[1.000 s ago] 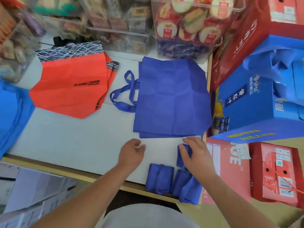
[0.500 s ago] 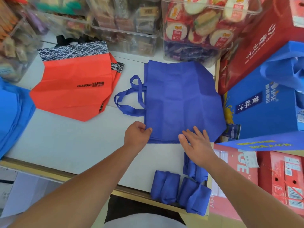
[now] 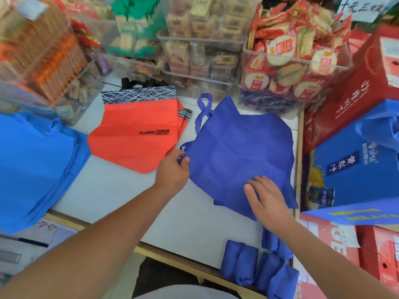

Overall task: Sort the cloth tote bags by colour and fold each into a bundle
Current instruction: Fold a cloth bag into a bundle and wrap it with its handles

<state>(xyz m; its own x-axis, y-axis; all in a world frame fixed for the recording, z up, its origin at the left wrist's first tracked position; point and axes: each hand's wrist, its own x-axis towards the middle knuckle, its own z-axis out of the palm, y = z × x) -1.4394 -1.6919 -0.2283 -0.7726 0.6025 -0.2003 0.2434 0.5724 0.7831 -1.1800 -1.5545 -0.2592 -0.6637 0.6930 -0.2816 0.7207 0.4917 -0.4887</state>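
At the far left, a stack of light blue cloth bags [image 3: 32, 165] lay draped over the end of the white counter [image 3: 108, 195]. Behind it stood clear plastic bins of wrapped snacks [image 3: 47, 61]. Next along, a flat orange-red tote bag with a black-and-white scribble-patterned top band [image 3: 133, 137] rested on the counter, the black words "CLASSIC FASHION" printed on its face.

Just right of it, the person's left grip [image 3: 172, 173] was closed on the left edge of a dark blue cloth tote bag [image 3: 237, 147], thumb and curled fingers pinching the cloth close to one handle loop. That bag lay rumpled and skewed across the middle of the counter, and its other handle pointed away towards the bins. Whether its left side was raised off the surface, I could not tell.

The right grip [image 3: 267, 201] was not clutching anything: its fingers lay spread and relaxed on the bag's near right corner, palm down.

Below that arm, at the counter's near edge, sat folded dark blue bundles [image 3: 239, 262], packed side by side.

Behind the bag stood a clear bin of round crackers in red wrappers [image 3: 291, 61]. At the far right were a red carton [image 3: 345, 93] and a blue carton [image 3: 356, 180].
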